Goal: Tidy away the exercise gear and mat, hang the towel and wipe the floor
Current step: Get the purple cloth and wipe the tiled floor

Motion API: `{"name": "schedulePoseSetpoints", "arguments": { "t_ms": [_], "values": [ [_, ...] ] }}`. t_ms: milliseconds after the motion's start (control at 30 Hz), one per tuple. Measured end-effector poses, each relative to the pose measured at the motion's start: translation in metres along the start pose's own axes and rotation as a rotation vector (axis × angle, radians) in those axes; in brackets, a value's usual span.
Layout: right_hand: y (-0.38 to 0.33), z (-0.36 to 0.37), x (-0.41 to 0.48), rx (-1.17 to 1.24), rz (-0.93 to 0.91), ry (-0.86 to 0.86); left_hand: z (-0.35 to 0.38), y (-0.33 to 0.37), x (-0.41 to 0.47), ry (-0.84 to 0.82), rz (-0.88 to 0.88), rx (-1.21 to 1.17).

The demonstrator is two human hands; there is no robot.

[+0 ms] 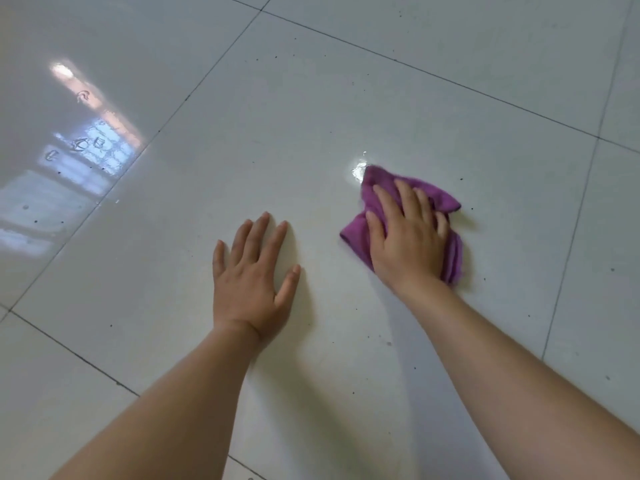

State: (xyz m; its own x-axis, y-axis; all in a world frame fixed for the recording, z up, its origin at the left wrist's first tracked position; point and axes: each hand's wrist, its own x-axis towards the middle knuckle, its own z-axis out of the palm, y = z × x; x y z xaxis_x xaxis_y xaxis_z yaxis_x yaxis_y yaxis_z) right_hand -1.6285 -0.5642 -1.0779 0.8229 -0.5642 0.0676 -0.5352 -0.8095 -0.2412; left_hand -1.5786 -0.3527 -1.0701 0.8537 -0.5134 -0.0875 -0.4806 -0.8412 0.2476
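Note:
A crumpled purple cloth (pixel 446 199) lies on the glossy white tiled floor (pixel 311 116) right of centre. My right hand (pixel 405 233) presses flat on top of it, fingers spread and nearly straight. A small wet shiny patch (pixel 358 168) sits on the tile just beyond the cloth's far corner. My left hand (pixel 252 275) rests palm down on the bare tile to the left of the cloth, fingers straight, holding nothing. Both forearms reach in from the bottom of the view.
Dark grout lines cross the floor between large tiles. Small dark specks dot the tiles around the hands. A bright window reflection (pixel 86 147) shows on the floor at the left.

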Motion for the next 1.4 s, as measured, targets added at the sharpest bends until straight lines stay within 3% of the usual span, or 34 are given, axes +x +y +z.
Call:
{"name": "schedulePoseSetpoints", "arguments": {
  "t_ms": [100, 267, 467, 667, 833, 1067, 1400],
  "values": [
    [-0.021, 0.005, 0.029, 0.005, -0.015, -0.042, 0.001, 0.0, 0.001, -0.001, 0.005, -0.007],
    [-0.025, 0.007, -0.033, 0.029, -0.245, 0.012, 0.0, 0.001, 0.001, 0.003, 0.006, -0.014],
    [-0.029, 0.009, 0.027, 0.025, -0.004, 0.008, 0.0, 0.001, 0.001, 0.007, 0.005, -0.023],
    [-0.022, 0.008, -0.021, 0.011, -0.276, 0.017, 0.0, 0.003, 0.0, 0.008, 0.004, -0.022],
    [-0.031, 0.006, -0.012, 0.026, -0.156, 0.027, -0.001, 0.002, 0.001, -0.001, 0.0, -0.017],
    [-0.031, 0.005, -0.013, 0.041, -0.149, 0.031, -0.023, -0.001, 0.043, 0.04, 0.086, -0.079],
    [-0.031, 0.002, -0.012, 0.009, -0.124, -0.031, -0.018, -0.016, 0.077, -0.091, 0.098, 0.019]
  ]
}}
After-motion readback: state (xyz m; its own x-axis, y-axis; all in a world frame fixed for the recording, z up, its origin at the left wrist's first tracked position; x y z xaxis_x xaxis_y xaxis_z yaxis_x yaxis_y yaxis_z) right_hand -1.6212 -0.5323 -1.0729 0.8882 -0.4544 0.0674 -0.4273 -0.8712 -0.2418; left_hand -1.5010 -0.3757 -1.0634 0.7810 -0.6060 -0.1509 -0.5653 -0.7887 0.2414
